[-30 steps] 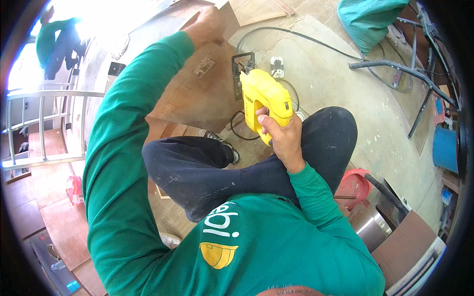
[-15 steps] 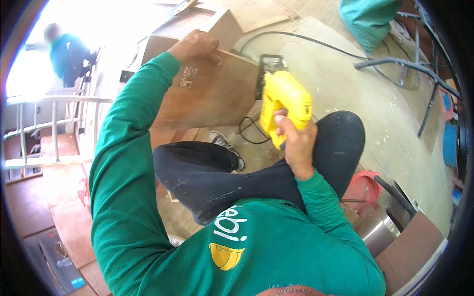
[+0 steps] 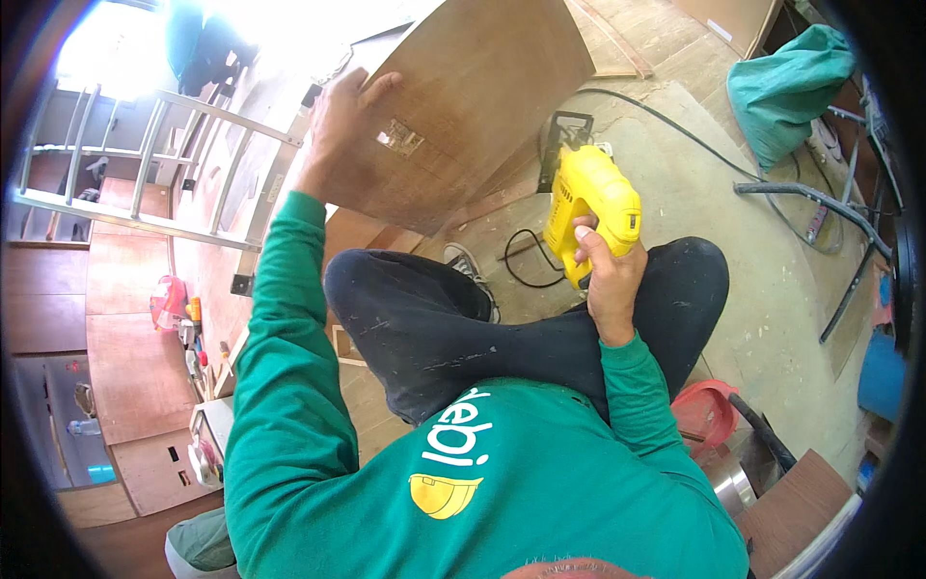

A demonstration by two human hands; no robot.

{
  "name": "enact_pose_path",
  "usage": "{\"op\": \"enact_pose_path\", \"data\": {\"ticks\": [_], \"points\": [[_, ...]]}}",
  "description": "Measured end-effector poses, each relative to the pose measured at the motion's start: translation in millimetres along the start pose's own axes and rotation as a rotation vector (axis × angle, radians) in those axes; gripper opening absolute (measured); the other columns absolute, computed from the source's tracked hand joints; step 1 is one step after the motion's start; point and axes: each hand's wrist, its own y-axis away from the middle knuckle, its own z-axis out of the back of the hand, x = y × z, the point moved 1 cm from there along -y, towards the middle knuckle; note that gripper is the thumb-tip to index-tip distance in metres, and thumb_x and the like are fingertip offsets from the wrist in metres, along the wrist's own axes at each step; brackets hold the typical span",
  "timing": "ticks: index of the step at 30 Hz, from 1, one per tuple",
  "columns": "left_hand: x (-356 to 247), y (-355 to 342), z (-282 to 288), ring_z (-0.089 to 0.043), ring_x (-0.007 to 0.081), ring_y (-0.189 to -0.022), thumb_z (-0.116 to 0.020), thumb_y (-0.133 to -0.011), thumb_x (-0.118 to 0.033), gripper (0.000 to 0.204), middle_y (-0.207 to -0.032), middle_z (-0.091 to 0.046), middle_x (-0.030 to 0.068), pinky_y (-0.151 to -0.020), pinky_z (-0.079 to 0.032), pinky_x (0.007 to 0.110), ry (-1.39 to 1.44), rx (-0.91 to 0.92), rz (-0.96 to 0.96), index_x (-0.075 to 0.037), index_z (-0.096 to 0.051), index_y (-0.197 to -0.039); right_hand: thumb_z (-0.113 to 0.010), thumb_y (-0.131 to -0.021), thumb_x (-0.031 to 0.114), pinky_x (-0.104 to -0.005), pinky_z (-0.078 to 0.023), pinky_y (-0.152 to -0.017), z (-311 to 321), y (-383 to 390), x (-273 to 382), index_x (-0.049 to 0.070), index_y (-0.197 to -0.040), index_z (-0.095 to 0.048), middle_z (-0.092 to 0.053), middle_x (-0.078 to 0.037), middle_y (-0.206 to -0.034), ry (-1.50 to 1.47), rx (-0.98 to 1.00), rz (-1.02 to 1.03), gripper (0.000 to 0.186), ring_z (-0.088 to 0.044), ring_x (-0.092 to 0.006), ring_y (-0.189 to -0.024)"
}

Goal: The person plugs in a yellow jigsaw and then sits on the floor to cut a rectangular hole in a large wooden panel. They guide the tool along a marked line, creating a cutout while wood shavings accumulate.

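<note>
A large brown plywood board (image 3: pixel 482 87) tilts up at the top middle, a torn label on its face. My left hand (image 3: pixel 338 125) grips its left edge, fingers at the face. In my right hand (image 3: pixel 610 275) is a yellow jigsaw (image 3: pixel 598 179), held by its handle over my right leg. The saw's dark metal base is beside the lower right of the board, and a black cord (image 3: pixel 521 270) loops below it.
A metal ladder (image 3: pixel 135 217) lies at left near another person (image 3: pixel 198 48) and small tools (image 3: pixel 198 338). Right are a teal sack (image 3: pixel 781 96), bent metal tubing (image 3: pixel 791 193), a red basin (image 3: pixel 704 410) and a blue container (image 3: pixel 878 372). Wooden boards (image 3: pixel 125 367) line the left side.
My left hand has moved left and down, and the board has been raised and shifted upward in view. The jigsaw has moved right in my right hand. The view has turned slightly.
</note>
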Motion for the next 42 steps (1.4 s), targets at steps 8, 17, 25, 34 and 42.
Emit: {"op": "enact_pose_path", "data": {"ticks": [8, 17, 25, 34, 42], "points": [[39.2, 75.8, -125.5, -0.072, 0.0394, -0.088, -0.064, -0.099, -0.078, 0.076, -0.087, -0.074, 0.0215, -0.084, -0.053, 0.052, 0.169, -0.324, 0.331, -0.002, -0.069, -0.094, -0.073, -0.097, 0.004, -0.0274, -0.054, -0.068, -4.4, -2.4, -5.8, 0.000, -0.118, -0.074, -0.077, -0.004, -0.102, -0.030, 0.011, -0.008, 0.021, -0.066, -0.0092, -0.074], [37.0, 126.5, -170.5, -0.057, 0.0113, -0.077, -0.064, -0.108, -0.065, 0.066, -0.078, -0.065, 0.0000, -0.073, -0.050, 0.032, 0.788, -0.735, 0.481, -0.004, -0.065, -0.084, -0.073, -0.094, 0.004, -0.0302, -0.053, -0.070, -10.1, -3.3, 1.4, -0.003, -0.123, -0.071, -0.076, -0.010, -0.105, -0.003, -0.055, -0.013, 0.030, -0.064, -0.0138, -0.073], [25.3, 126.0, -176.9, -0.071, 0.0266, -0.107, -0.053, -0.111, -0.068, 0.074, -0.126, -0.073, 0.0141, -0.093, -0.060, 0.040, 1.260, -1.044, 0.717, 0.003, -0.066, -0.130, -0.072, -0.094, 0.002, -0.0302, -0.054, -0.070, -4.2, -3.1, 0.0, -0.002, -0.129, -0.070, -0.076, -0.013, -0.111, -0.002, -0.020, 0.019, 0.036, -0.064, -0.0135, -0.076], [-7.6, 116.3, -212.7, -0.058, 0.0388, -0.144, -0.038, -0.115, -0.068, 0.087, -0.167, -0.050, 0.0232, -0.122, -0.048, 0.043, 1.653, -1.234, 1.106, 0.005, -0.049, -0.161, -0.072, -0.095, 0.005, -0.0295, -0.055, -0.072, 7.3, -5.2, -0.7, -0.001, -0.129, -0.070, -0.077, -0.010, -0.109, 0.082, 0.007, 0.049, 0.034, -0.066, -0.0123, -0.076], [-12.8, 88.8, -231.3, -0.050, 0.0398, -0.154, -0.032, -0.115, -0.069, 0.089, -0.174, -0.041, 0.0218, -0.126, -0.042, 0.048, 1.338, -0.971, 1.400, 0.002, -0.039, -0.168, -0.072, -0.096, 0.005, -0.0295, -0.055, -0.073, 11.6, -7.3, 1.1, -0.001, -0.128, -0.070, -0.077, -0.009, -0.109, 0.093, -0.008, 0.054, 0.033, -0.066, -0.0118, -0.076]]}}
